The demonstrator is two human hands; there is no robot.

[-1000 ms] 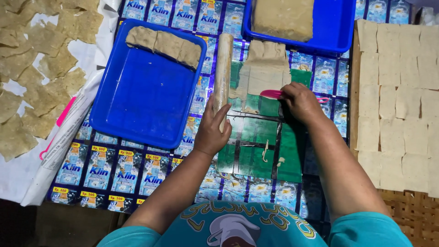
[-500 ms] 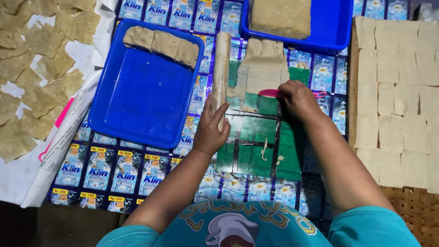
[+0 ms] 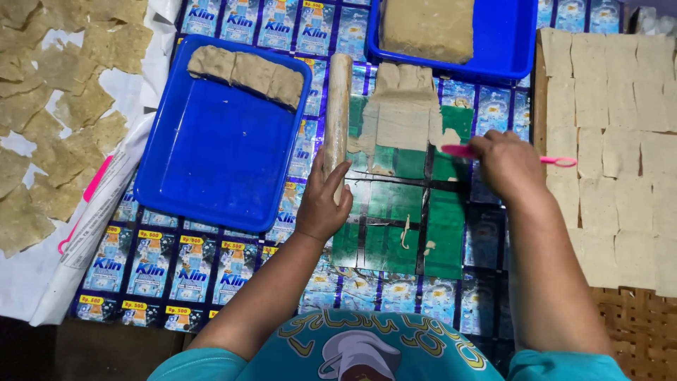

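Note:
My left hand (image 3: 323, 203) rests on the near end of a long dough-coated rolling pin (image 3: 338, 106) lying upright across the mat. My right hand (image 3: 506, 161) grips a thin pink tool (image 3: 462, 151), its tip pointing left at the edge of a flattened sheet of tan dough (image 3: 402, 113). The dough sheet lies on a green patch of the work mat (image 3: 395, 212), partly cut away along its lower edge. Small dough scraps (image 3: 406, 231) lie on the green area near me.
A blue tray (image 3: 218, 148) at left holds a row of dough lumps (image 3: 245, 70). Another blue tray (image 3: 504, 42) at the top holds a dough block (image 3: 427, 28). Cut squares (image 3: 613, 148) cover a woven rack at right; irregular pieces (image 3: 49, 120) lie on white sheeting at left.
My right hand has moved right and slightly down with the pink tool, away from the dough sheet's middle. The left hand has stayed on the rolling pin.

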